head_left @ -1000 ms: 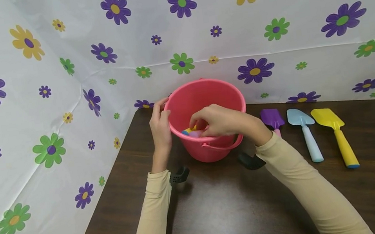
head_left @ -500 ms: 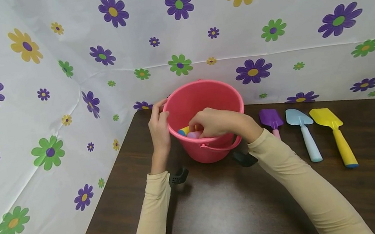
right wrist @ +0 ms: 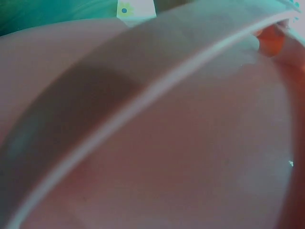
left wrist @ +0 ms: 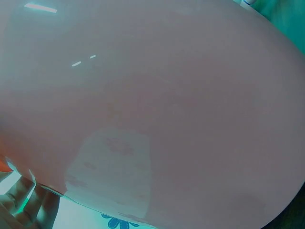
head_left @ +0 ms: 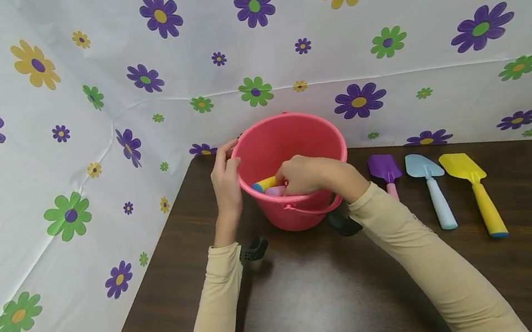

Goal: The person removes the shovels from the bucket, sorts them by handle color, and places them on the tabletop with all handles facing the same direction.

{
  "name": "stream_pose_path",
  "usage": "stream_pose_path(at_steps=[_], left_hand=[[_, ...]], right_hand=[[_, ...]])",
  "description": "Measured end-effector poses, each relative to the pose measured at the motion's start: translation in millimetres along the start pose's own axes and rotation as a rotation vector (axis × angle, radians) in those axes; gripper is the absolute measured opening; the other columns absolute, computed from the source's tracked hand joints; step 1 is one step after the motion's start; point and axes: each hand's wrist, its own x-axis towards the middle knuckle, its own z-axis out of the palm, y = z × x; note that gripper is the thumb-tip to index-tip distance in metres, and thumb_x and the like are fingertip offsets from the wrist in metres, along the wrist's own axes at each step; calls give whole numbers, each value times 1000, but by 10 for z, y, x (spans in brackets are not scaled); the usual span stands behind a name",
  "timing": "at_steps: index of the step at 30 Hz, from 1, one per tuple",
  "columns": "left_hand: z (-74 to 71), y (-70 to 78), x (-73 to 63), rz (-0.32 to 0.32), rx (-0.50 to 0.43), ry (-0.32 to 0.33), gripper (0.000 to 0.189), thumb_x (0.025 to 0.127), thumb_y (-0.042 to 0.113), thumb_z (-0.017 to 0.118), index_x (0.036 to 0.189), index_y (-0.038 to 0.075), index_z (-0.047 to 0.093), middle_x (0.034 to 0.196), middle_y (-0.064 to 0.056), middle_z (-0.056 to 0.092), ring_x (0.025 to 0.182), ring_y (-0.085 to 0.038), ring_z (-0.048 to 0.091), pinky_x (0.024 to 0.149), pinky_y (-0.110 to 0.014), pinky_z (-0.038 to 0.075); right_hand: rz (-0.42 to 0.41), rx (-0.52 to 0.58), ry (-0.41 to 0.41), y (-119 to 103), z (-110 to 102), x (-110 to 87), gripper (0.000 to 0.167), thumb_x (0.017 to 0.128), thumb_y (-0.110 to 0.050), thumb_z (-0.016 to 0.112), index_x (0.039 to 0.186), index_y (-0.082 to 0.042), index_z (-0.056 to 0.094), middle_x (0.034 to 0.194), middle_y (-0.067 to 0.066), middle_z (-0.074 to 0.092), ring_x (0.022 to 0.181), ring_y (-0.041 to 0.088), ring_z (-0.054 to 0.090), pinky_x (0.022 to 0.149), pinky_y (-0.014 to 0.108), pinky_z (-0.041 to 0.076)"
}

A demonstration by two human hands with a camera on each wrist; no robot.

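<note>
A pink bucket (head_left: 296,207) stands upright on the table, its handle hanging down at the front. My left hand (head_left: 226,185) holds its left rim; in the left wrist view fingers (left wrist: 35,205) touch the rim. My right hand (head_left: 302,175) reaches over the front rim into the bucket, and its fingertips are mostly hidden. Beside those fingers lie a yellow handle with a blue end (head_left: 265,184) and a pink, rounded handle end (head_left: 275,191). Whether the right fingers grip anything cannot be seen. The bucket wall (right wrist: 167,143) fills most of the right wrist view.
To the right of the bucket lie a purple shovel with a pink handle (head_left: 384,168), a light blue trowel (head_left: 432,183) and a yellow shovel (head_left: 478,191). A flower-printed sheet (head_left: 283,68) hangs behind and left of the dark wooden table (head_left: 305,306).
My right hand has shifted slightly right and lower inside the bucket, showing more of the yellow handle. My left hand stays on the rim. The head view has shifted a little.
</note>
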Motion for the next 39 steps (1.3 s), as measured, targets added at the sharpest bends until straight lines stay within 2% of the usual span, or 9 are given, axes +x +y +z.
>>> stream_pose_path(at_steps=[6,15,19,22,24,29,33,39], left_hand=[[-6,-6,6,-1,0,-4,45,96,19,51,138,6,62,127,-12,65,112,-27,62,98,-46,55],[-17,-20,24,0,12,6,46,95,20,50,137,6,62,127,-12,66,112,-28,62,97,-43,56],[-19,-27,17,-2,11,5,46,96,20,49,137,6,62,127,-12,66,111,-28,62,97,-44,56],[-16,-30,14,5,4,-2,46,96,20,50,137,5,62,127,-13,66,110,-28,62,97,-46,55],[-13,-29,17,10,3,-4,45,96,20,50,137,5,62,126,-13,66,110,-28,62,97,-46,55],[-5,-21,18,10,-6,-5,45,96,20,50,137,6,62,126,-12,66,110,-26,63,97,-44,56],[-3,-17,11,3,-11,-7,44,97,20,51,138,6,61,127,-10,66,110,-25,63,96,-42,56],[-6,-12,1,-1,-2,-1,44,97,20,51,137,7,62,126,-10,66,108,-25,63,95,-41,57]], right_hand=[[25,13,29,6,15,15,32,90,-20,71,118,-6,75,86,5,69,74,20,64,70,29,55],[69,31,174,-23,36,15,21,90,-22,76,94,-2,74,72,7,64,63,19,61,63,27,54],[109,21,266,-36,53,11,17,88,-12,78,96,1,71,72,9,61,61,20,62,60,26,54],[143,17,350,-31,66,9,15,86,1,73,101,3,70,72,10,61,59,21,62,57,27,54],[161,9,415,-24,75,6,16,83,7,69,100,4,70,71,11,60,59,22,61,56,27,53],[158,-50,558,-1,89,-2,9,82,9,66,90,4,68,69,12,58,61,25,59,57,30,52],[163,-51,601,12,100,-12,11,81,10,68,91,5,69,72,13,60,65,27,61,60,32,55],[152,-48,662,4,112,-19,19,81,14,64,98,9,67,85,19,60,78,32,62,68,37,59]])
